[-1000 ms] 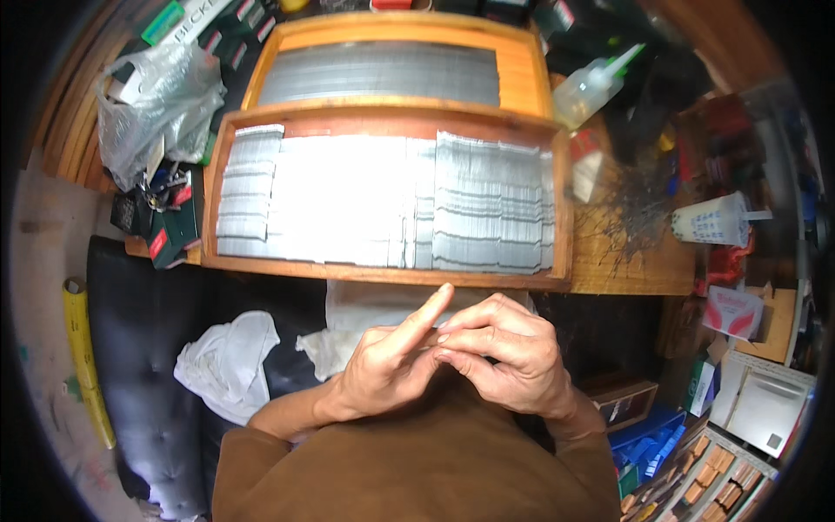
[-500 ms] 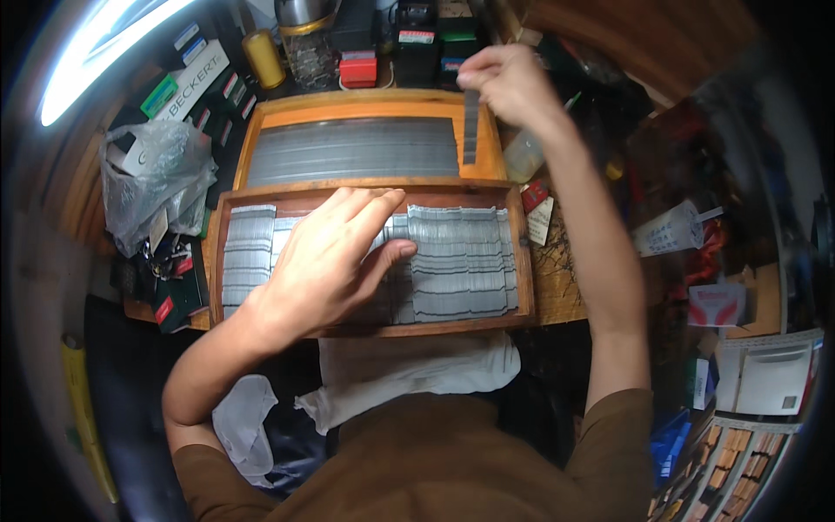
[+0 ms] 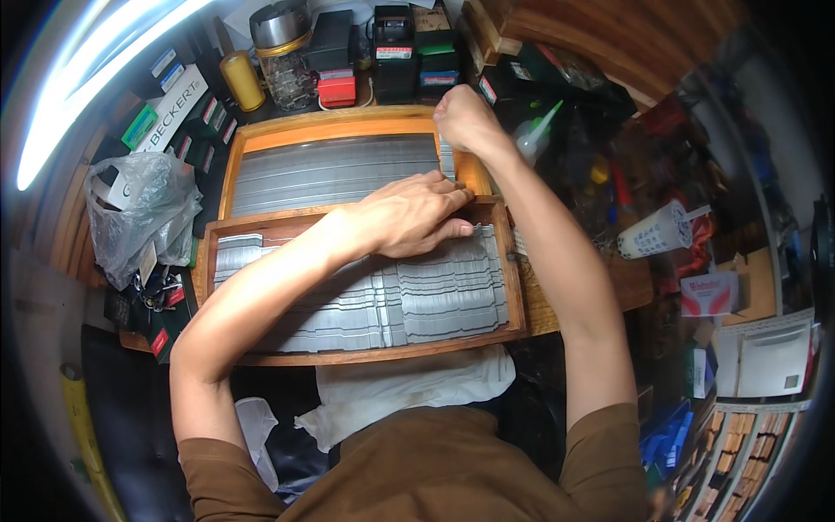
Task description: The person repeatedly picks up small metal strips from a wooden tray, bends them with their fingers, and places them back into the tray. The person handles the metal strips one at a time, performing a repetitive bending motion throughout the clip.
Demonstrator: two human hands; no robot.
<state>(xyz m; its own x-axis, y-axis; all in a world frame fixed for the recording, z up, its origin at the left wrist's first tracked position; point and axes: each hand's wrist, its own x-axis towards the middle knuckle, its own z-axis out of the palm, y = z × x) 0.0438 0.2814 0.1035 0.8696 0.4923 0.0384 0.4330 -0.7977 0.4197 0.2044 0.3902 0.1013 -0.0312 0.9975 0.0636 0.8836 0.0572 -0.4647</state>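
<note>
A shallow wooden tray (image 3: 513,300) lies in front of me, holding rows of closely packed thin grey metal pieces (image 3: 448,287). Behind it, a second tray (image 3: 287,122) of lighter wood carries a wide block of long grey metal strips (image 3: 335,170). My left hand (image 3: 413,213) rests over the near tray's far rim, fingers stretched out toward the right end of that block. Above that end, my right hand (image 3: 470,122) is closed around the top of a narrow grey metal strip (image 3: 447,161). Its lower end is near my left fingertips; whether they touch it I cannot tell.
A clear plastic bag (image 3: 143,209) hangs at the left beside dark boxes. A glass jar (image 3: 287,78), a yellow cylinder (image 3: 241,80) and a red box (image 3: 337,90) line the back. On the right stand a clear bottle (image 3: 535,135) and a drink cup (image 3: 657,230).
My left hand has slid right, from the middle of the near tray to its far right part. My right hand has brought the strip left against the end of the block.
</note>
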